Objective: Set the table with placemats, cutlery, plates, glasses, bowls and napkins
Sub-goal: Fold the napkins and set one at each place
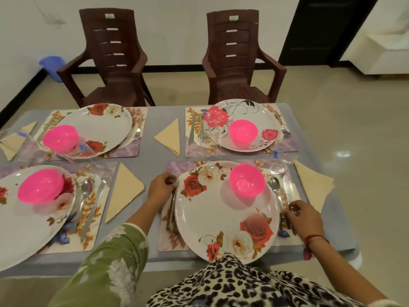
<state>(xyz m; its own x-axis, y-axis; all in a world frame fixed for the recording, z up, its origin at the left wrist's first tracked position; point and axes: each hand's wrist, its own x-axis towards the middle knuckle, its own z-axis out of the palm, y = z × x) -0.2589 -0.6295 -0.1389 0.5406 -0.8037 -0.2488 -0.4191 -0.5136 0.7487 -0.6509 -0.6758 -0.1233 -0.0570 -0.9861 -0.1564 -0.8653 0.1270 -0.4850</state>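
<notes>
The near right setting has a white rose-print plate point(223, 216) with a pink bowl point(246, 180) on it, on a floral placemat point(169, 240). My left hand point(161, 189) pinches the top of a fork point(171, 212) at the plate's left edge. My right hand point(303, 218) holds the handles of the spoon point(275, 188) and knife point(287, 190) on the plate's right. A clear glass point(277, 166) lies past the spoon. A beige folded napkin point(313, 188) rests at the far right.
Three other settings with plates, pink bowls, cutlery and napkins fill the grey table point(152, 120). Two brown chairs point(110, 60) stand at the far side. The table's right edge is just beyond the napkin. A blue bin point(52, 65) sits by the wall.
</notes>
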